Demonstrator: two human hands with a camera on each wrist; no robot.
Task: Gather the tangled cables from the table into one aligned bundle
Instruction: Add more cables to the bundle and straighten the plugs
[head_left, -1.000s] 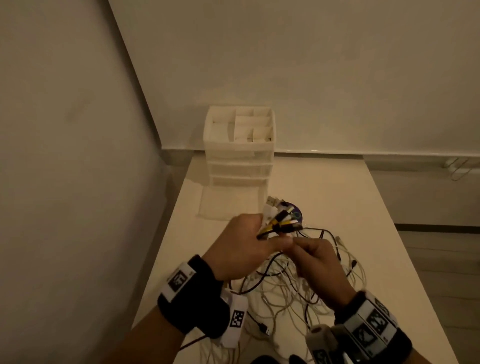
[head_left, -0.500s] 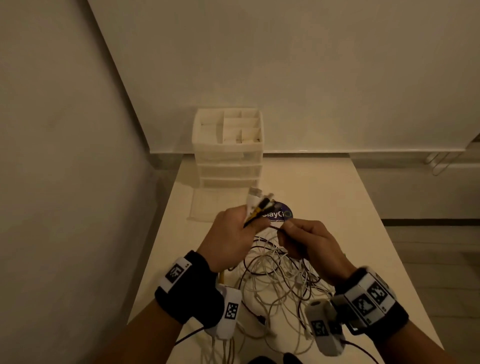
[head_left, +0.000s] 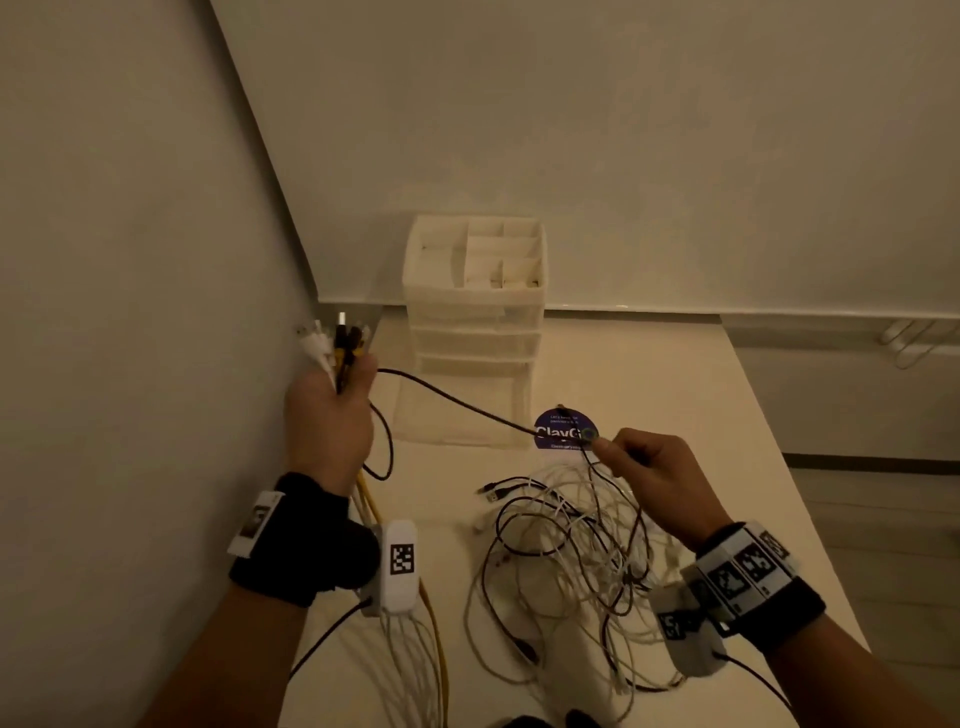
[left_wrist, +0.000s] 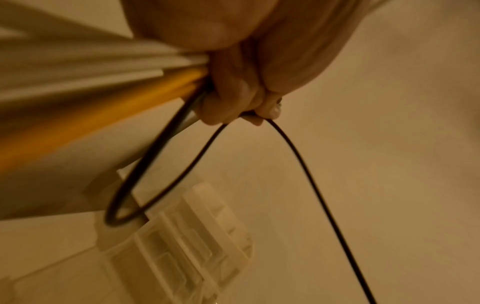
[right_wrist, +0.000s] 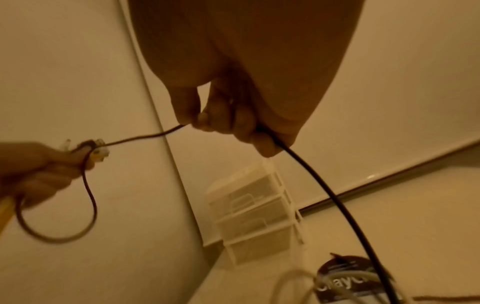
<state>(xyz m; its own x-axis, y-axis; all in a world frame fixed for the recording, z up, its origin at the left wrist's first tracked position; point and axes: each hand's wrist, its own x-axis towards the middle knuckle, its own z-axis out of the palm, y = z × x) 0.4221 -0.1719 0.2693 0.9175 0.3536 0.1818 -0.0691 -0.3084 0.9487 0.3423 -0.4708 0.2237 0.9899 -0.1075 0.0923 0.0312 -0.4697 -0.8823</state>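
My left hand is raised at the table's left edge and grips a bundle of cables, white, yellow and black, with their plugs sticking up. The yellow and white strands trail back past the wrist. A thin black cable runs from that bundle across to my right hand, which pinches it between thumb and fingers above the table. Below the right hand lies a tangled heap of white and dark cables.
A white drawer organiser with open top compartments stands at the back of the white table. A round dark purple sticker lies before it. A wall runs close along the left; the table's right edge drops to the floor.
My hands have drawn apart: the left went up and left with the bundle, the right slid rightward along the black cable, which now stretches between them. The heap lies uncovered on the table.
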